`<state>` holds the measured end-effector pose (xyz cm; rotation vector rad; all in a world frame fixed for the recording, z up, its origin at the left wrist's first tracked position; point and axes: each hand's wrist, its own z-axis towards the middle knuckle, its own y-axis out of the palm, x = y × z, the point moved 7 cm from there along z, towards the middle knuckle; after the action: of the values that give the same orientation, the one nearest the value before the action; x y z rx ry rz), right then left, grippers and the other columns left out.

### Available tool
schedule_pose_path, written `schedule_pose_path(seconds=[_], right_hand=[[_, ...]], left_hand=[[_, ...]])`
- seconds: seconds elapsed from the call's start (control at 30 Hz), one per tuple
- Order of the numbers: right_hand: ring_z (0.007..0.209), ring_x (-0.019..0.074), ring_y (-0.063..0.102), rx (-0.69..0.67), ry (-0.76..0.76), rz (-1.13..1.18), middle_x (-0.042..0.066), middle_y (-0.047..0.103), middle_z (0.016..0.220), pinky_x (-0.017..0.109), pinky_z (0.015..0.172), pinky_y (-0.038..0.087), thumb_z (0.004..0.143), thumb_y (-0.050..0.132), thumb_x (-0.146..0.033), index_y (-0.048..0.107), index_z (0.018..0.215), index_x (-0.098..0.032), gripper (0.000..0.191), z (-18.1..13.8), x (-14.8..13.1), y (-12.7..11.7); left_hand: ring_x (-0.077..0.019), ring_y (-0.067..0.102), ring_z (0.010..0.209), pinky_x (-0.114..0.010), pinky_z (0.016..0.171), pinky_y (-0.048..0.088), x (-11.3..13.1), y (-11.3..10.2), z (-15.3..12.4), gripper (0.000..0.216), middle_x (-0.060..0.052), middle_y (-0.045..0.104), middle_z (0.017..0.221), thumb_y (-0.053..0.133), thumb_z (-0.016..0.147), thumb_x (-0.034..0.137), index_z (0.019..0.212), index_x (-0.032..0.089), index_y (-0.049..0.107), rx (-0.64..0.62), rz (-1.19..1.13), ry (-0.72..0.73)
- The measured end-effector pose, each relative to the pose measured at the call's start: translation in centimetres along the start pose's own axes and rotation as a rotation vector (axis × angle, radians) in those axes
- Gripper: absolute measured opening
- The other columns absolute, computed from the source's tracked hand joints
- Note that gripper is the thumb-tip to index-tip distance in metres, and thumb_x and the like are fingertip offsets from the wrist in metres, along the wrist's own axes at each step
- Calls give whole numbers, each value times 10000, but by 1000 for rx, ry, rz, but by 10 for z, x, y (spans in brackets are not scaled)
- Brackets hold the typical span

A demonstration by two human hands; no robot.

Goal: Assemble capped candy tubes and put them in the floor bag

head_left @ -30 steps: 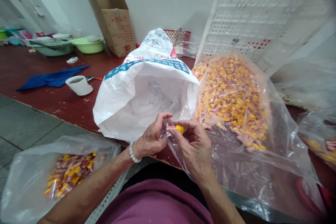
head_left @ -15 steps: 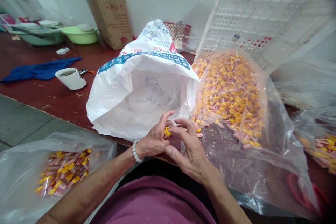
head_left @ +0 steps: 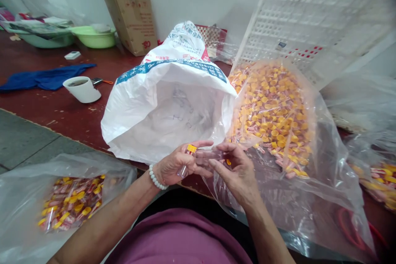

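Note:
My left hand (head_left: 175, 166) is closed around a small clear tube with a yellow cap (head_left: 191, 148); its clear end sticks out below the fingers. My right hand (head_left: 236, 169) faces it, thumb and fingers bent around a clear plastic piece (head_left: 212, 155) that spans the gap between the hands. A yellow cap (head_left: 228, 161) shows between the right thumb and fingers; whether it is held or lies behind cannot be told. Just beyond both hands, the white woven sack (head_left: 130, 111) gapes toward me. To the right, a clear bag holds a heap of yellow-capped tubes (head_left: 272, 107).
At lower left lies another clear bag (head_left: 18, 189) with yellow-capped pieces (head_left: 72, 202). A white cup (head_left: 88, 93) of dark liquid and a blue cloth (head_left: 43, 77) are on the red table (head_left: 74, 121). Behind stand a cardboard box (head_left: 136, 20), a green basin (head_left: 95, 40) and a white crate (head_left: 266, 16).
My hands have moved apart slightly, the right one to the right. The yellow-capped tube now shows upright in my left hand, and a clear plastic piece is visible between the hands.

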<state>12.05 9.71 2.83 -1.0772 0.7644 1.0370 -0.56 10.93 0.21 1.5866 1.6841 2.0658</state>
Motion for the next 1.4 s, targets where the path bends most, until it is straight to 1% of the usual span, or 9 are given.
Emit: schedule_pose_path(seconds=[0.1,0.23,0.37,0.57,0.83,1.0,1.17,1.3,1.4], right_hand=[[830,161,592,231,-187,-114,24,599,906,330,736,506,776,659,-193,528,964,-231,232,-9,-20,-14],[936,189,580,125,-534,-398,49,631,962,381,841,459,784,591,-74,538,1003,-221,270,-27,-51,9],[1089,241,526,-65,-472,-521,86,595,1173,435,915,401,781,627,-193,521,1094,-212,331,-37,-47,27],[1264,333,368,-63,-432,-589,174,463,1358,511,1019,294,616,762,-389,263,1395,-114,965,-39,-40,32],[1121,263,511,-27,-444,-455,78,638,1121,449,983,333,635,647,-227,530,1145,-181,525,-35,-35,34],[1033,244,533,-68,-357,-470,48,652,1046,441,949,344,650,659,-283,551,1103,-201,473,-42,-35,39],[1193,290,426,-53,-352,-581,122,484,1325,477,979,349,726,678,-422,450,1300,-217,650,-50,-33,14],[1011,208,518,138,-228,-629,81,598,1038,374,876,445,857,560,-255,556,1116,-206,264,-42,6,-33],[953,222,534,59,-112,-794,96,568,1035,362,794,475,840,589,-313,599,1067,-200,254,-31,48,-37]], left_hand=[[-264,621,1024,-429,909,449,-6,-1,0,618,-134,657,1098,524,574,-13,1177,123,547,-22,-109,-12],[-122,630,771,-243,763,491,-17,-2,-2,383,-69,666,890,600,688,32,1066,95,614,51,-253,-50],[-140,624,791,-271,737,503,-19,-5,-5,349,-57,641,916,637,741,88,1086,129,603,144,-227,-35],[-138,603,787,-259,730,470,-18,10,-5,362,-26,623,866,643,705,43,1038,173,586,174,40,42],[-113,537,752,-220,697,424,-26,15,-1,442,19,593,835,603,587,-32,977,175,590,194,289,139],[-139,524,839,-250,792,426,-33,19,-8,433,-14,608,908,609,584,-40,972,150,635,83,313,42],[-127,527,727,-251,687,432,-48,4,-18,240,-17,570,792,619,726,95,961,142,625,132,242,-105],[-77,461,616,-208,596,412,-42,-7,-18,297,26,495,726,658,722,114,1005,178,598,204,273,-93],[-90,487,698,-265,713,477,-40,-1,-14,384,18,492,795,662,688,63,1041,201,597,163,213,-80]])
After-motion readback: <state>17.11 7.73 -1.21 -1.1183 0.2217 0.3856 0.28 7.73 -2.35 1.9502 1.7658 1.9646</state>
